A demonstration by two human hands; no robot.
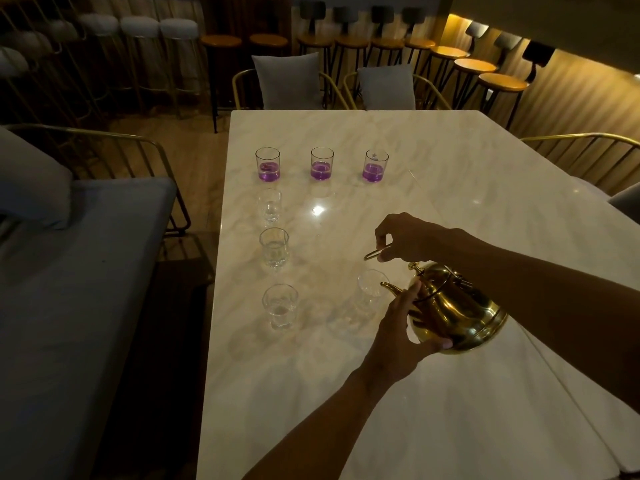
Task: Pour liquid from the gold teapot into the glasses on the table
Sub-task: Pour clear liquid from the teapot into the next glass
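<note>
The gold teapot [457, 310] is tilted to the left over the white marble table [433, 174], its spout over a clear glass [370, 295]. My right hand [408, 239] grips the teapot's thin handle from above. My left hand [398, 332] cups the teapot's front underside near the spout. Three clear glasses stand in a column at the left: a far one [269, 206], a middle one [274, 248] and a near one [280, 305]. Beyond them, three straight glasses hold purple liquid: left [267, 164], centre [321, 163], right [376, 165].
A grey cushioned bench [69, 271] with a gold frame runs along the table's left side. Chairs with grey cushions [289, 81] stand at the far end, and a gold-framed chair [588, 157] at the right. Bar stools [502, 83] line the back wall.
</note>
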